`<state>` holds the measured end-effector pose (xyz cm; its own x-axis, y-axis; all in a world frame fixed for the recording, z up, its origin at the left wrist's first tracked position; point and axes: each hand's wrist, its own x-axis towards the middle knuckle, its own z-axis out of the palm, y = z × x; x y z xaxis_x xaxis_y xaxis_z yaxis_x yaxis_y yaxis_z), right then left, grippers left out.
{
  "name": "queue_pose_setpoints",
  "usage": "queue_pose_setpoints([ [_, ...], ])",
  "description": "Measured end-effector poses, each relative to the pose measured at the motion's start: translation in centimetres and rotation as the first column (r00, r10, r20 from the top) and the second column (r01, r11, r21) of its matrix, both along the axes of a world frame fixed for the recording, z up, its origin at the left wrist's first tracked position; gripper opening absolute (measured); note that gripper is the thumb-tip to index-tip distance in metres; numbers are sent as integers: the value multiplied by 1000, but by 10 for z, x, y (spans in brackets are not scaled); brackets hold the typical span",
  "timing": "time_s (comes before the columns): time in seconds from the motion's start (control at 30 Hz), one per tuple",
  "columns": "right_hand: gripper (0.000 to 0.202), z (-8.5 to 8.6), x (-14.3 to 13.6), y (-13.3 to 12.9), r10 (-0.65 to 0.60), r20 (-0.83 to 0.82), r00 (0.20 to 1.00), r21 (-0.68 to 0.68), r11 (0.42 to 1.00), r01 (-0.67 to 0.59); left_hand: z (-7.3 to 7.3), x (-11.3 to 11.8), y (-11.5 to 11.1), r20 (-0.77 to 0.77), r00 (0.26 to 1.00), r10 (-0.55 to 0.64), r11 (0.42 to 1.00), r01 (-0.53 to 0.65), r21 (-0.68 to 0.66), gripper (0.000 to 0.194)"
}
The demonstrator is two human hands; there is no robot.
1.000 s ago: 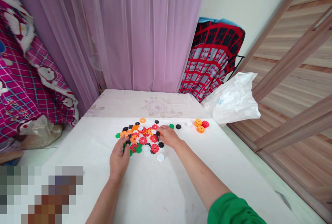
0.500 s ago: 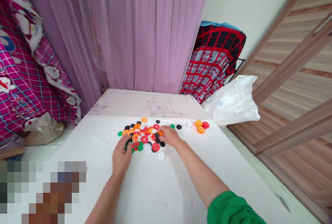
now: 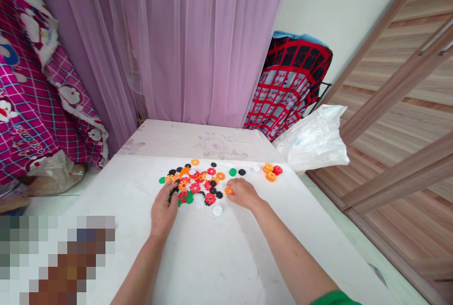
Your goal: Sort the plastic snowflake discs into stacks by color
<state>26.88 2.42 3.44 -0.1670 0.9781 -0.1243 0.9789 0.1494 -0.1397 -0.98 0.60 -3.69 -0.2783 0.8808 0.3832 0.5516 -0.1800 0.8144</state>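
A pile of flower-edged discs (image 3: 195, 187) in red, orange, black, green and white lies on the white cloth. My left hand (image 3: 164, 210) rests at the pile's left edge, fingers apart over black and green discs. Just right of the pile, my right hand (image 3: 243, 193) has its fingers closed on an orange disc (image 3: 230, 191). Beyond it are a green disc (image 3: 232, 172), a black disc (image 3: 242, 172) and a white disc (image 3: 255, 168). Farther right sits a small group of orange discs (image 3: 271, 177) with a red disc (image 3: 278, 170).
A white plastic bag (image 3: 314, 140) stands at the table's right edge. Behind the table (image 3: 170, 137) hangs a purple curtain (image 3: 198, 45). Pink checked fabric (image 3: 46, 102) is at the left, and a wooden wardrobe (image 3: 406, 121) at the right.
My right hand has moved right, away from the pile, with an orange disc at its fingertips. My left hand has stayed at the pile's left edge.
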Motion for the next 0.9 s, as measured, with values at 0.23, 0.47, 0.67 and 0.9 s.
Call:
queue_pose_setpoints([
  [0.23,30,11,-18,38,93,89,992,83,991,-101,1,0,0,-5,1000,-2,1000,2,-26,34],
  [0.47,29,7,-32,63,147,152,977,10,989,-151,1,-1,1,-10,1000,-12,1000,12,-20,33],
  [0.67,41,15,-25,54,75,129,989,26,996,-79,3,-1,0,-10,1000,-12,999,11,-38,32],
  [0.9,42,15,4,21,80,67,995,41,996,-83,2,0,1,4,1000,-9,1000,9,-25,31],
])
